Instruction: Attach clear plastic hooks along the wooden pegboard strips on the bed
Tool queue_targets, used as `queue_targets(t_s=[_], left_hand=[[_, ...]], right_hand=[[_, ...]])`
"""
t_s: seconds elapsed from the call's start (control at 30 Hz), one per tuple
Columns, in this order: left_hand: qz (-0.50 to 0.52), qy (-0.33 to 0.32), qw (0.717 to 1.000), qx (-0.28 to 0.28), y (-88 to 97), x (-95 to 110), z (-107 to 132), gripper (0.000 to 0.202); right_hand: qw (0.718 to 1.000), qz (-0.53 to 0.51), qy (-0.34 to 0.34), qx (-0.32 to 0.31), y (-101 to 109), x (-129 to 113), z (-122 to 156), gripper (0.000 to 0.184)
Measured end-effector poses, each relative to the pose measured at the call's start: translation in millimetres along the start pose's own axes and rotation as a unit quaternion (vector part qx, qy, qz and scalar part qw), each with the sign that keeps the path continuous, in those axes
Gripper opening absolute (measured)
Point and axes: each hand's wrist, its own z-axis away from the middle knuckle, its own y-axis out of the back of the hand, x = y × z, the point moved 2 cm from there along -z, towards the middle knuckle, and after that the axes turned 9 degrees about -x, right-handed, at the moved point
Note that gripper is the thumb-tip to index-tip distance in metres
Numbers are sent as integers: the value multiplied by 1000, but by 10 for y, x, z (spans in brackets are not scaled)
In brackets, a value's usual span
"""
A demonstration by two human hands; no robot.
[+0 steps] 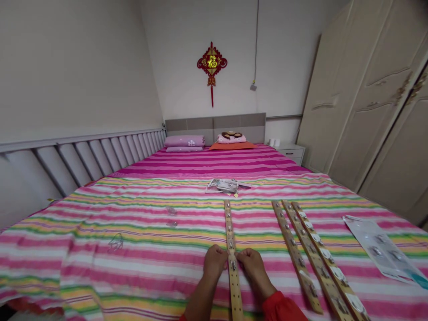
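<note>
A long wooden strip with a row of small metal fittings lies lengthwise on the striped bedspread. My left hand and my right hand pinch it from either side, fingers closed around a metal fitting near its middle. Three similar wooden strips lie side by side just right of my right hand, two of them carrying white round pieces.
A pile of clear packets lies beyond the strip. A plastic bag with parts rests at the right. Small clear packets lie at left. Pillows sit at the headboard; a wardrobe stands right.
</note>
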Motion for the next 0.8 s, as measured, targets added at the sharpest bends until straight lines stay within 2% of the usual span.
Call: queue_targets(t_s=[0.13,0.2,0.27,0.3,0.33,0.4,0.47,0.53,0.63,0.8], left_hand=[[61,19,997,-48,45,-23,-12,26],[89,14,993,-81,177,-16,-12,24],[106,-20,990,-89,415,13,-29,27],[104,-51,991,-73,572,35,-49,28],[86,-91,992,-32,753,62,-78,28],[22,-166,983,80,1136,111,-155,23],[-73,-193,962,178,1483,132,-262,22],[-171,-196,937,234,1746,127,-391,24],[-302,-204,896,252,1964,94,-578,30],[-417,-219,864,177,2030,57,-751,33]], right_hand=[[999,-38,0,1,39,20,50,35],[999,-49,6,-5,58,39,78,40],[998,-56,8,-14,72,60,98,43],[998,-59,8,-19,76,68,106,44],[998,-62,9,-23,79,71,112,45],[997,-67,7,-28,80,68,121,44],[997,-72,3,-30,77,57,128,44],[996,-78,-2,-31,72,43,137,43],[995,-90,-14,-34,65,19,147,43],[993,-105,-38,-40,55,-39,154,44]])
